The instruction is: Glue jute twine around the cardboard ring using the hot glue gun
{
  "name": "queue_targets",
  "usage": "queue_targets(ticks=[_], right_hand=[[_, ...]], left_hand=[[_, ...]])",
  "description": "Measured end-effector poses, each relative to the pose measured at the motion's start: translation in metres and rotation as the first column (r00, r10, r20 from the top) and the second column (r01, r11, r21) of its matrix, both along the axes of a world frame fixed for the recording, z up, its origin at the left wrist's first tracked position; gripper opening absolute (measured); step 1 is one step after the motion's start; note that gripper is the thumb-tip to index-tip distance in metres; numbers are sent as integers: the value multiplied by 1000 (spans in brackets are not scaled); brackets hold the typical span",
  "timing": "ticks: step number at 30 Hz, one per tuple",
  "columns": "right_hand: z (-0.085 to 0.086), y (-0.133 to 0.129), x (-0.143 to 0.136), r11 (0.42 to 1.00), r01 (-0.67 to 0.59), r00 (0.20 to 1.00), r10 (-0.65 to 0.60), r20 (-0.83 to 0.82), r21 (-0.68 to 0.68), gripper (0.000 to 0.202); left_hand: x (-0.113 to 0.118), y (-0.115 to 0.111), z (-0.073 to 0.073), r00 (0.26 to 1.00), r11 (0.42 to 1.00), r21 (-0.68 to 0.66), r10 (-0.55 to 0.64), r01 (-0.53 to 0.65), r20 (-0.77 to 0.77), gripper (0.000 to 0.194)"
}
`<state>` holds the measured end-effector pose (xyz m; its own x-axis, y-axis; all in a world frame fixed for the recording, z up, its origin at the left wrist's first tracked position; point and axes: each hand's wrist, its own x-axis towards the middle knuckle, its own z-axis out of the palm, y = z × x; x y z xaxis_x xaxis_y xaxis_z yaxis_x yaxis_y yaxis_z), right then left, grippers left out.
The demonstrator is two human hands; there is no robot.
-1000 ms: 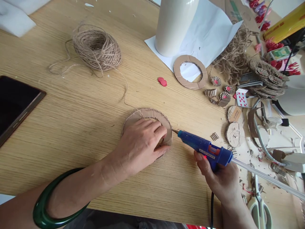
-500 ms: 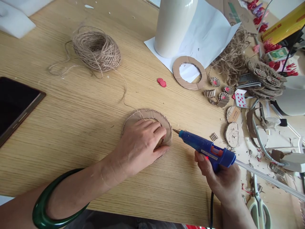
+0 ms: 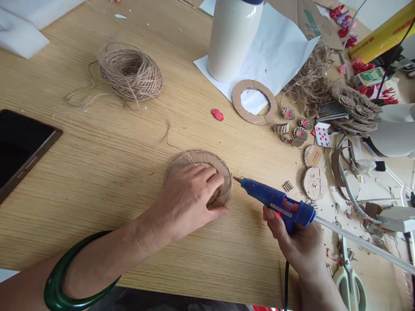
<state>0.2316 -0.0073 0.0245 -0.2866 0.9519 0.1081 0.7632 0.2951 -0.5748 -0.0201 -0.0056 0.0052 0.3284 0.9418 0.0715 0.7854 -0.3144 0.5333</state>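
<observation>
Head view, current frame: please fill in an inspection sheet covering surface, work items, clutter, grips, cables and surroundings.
Surface: wooden table, small crumbs scattered on it.
Work items: cardboard ring lying flat; a strand runs to it from the twine ball. Glue gun nozzle at the ring's right edge; contact cannot be told.
Clutter: phone at left; scissors and cardboard scraps at right.
Grips: left hand over the ring; right hand around the glue gun's handle.
Cables: black cord below the glue gun, leaving the frame.
Surroundings: white bottle on white paper; other people: nothing seen.
</observation>
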Motion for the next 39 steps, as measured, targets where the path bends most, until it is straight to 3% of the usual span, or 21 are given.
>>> queue_targets(ticks=[15,24,39], right_hand=[[3,1,1,999,-29,999,30,-44,26,27],[3,2,0,999,-34,999,34,-8,36,34],[4,2,0,996,-59,998,57,18,74,31]], left_hand=[[2,-1,-2,999,995,101,21,-23,25,32],[2,-2,-2,999,997,72,40,-41,20,28],[1,-1,-2,1000,997,77,26,-26,6,28]])
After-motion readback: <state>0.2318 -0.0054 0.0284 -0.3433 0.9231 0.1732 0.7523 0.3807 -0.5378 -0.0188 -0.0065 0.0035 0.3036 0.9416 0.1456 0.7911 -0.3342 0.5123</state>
